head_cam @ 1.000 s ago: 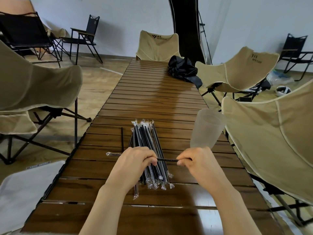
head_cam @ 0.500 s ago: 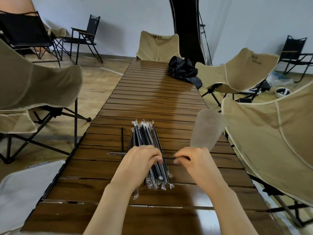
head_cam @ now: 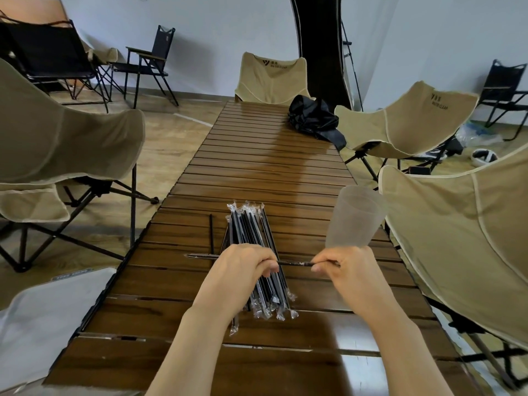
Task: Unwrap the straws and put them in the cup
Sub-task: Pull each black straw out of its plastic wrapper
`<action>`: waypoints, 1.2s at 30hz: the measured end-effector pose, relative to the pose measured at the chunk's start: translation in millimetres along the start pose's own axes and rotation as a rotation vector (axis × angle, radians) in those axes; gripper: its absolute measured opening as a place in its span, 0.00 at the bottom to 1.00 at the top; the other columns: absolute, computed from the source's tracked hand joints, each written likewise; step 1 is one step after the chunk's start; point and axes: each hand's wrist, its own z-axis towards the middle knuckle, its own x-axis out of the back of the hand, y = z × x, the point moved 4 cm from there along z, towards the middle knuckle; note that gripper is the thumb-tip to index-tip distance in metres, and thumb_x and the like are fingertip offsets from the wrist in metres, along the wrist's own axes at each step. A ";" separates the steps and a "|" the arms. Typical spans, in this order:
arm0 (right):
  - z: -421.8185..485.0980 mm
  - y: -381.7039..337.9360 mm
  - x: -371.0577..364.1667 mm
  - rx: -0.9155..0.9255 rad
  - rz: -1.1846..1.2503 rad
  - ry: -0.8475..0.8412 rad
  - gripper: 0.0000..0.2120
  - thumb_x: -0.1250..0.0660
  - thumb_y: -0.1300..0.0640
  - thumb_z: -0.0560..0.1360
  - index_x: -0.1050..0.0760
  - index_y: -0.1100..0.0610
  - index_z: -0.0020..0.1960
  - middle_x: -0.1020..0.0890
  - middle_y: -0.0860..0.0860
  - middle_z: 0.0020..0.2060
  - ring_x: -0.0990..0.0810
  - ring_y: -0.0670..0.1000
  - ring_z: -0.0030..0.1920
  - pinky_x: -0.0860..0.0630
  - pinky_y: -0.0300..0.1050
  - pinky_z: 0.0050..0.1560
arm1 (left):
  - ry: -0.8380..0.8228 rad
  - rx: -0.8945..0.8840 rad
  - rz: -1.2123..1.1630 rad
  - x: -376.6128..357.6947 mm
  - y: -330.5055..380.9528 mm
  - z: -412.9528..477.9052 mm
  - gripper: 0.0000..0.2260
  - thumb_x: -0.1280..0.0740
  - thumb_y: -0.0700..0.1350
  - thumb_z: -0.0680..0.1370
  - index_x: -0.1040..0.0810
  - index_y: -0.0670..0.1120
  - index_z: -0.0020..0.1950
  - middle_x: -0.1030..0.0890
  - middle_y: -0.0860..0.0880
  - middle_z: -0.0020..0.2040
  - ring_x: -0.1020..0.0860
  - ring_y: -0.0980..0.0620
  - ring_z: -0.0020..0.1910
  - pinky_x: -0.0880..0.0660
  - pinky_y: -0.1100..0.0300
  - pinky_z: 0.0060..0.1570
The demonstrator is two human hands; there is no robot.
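A wrapped straw is pinched at centre frame by the left hand and right hand. The cup is seen just above the right hand, beside the straw bundle.

The cup stands at the right edge of the surface. The pile of straws fills the middle, with a loose straw just left. Beyond them, bare wood runs to the black bag.
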 end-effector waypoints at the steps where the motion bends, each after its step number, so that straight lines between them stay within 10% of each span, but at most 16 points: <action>1: -0.1 0.7 -0.5 -0.003 0.005 -0.007 0.05 0.31 0.58 0.74 0.17 0.53 0.46 0.19 0.46 0.40 0.24 0.39 0.41 0.33 0.24 0.41 | -0.014 -0.003 -0.011 -0.5 0.8 0.4 0.10 0.38 0.45 0.81 0.18 0.46 0.48 0.19 0.53 0.41 0.23 0.60 0.42 0.32 0.76 0.47; 18: 0.7 4.9 -4.5 0.031 -0.038 -0.008 0.05 0.31 0.57 0.74 0.17 0.50 0.45 0.20 0.42 0.38 0.24 0.38 0.39 0.32 0.25 0.41 | -0.061 0.079 0.029 -5.8 4.2 -0.3 0.09 0.37 0.52 0.79 0.22 0.54 0.57 0.20 0.57 0.51 0.23 0.62 0.51 0.27 0.63 0.57; 24: -0.2 26.6 7.2 -0.017 -0.083 0.071 0.05 0.31 0.58 0.73 0.17 0.50 0.44 0.19 0.43 0.39 0.23 0.39 0.41 0.35 0.24 0.43 | 0.023 0.155 0.173 18.1 -26.6 -12.9 0.05 0.38 0.58 0.77 0.24 0.63 0.45 0.22 0.63 0.39 0.24 0.65 0.43 0.28 0.54 0.61; 36: 1.4 28.3 6.1 0.012 -0.046 0.098 0.05 0.30 0.59 0.73 0.17 0.49 0.43 0.19 0.42 0.38 0.23 0.38 0.41 0.33 0.26 0.46 | -0.044 0.135 0.075 12.7 -33.7 -12.1 0.06 0.39 0.56 0.78 0.22 0.61 0.46 0.21 0.63 0.38 0.23 0.67 0.41 0.29 0.73 0.42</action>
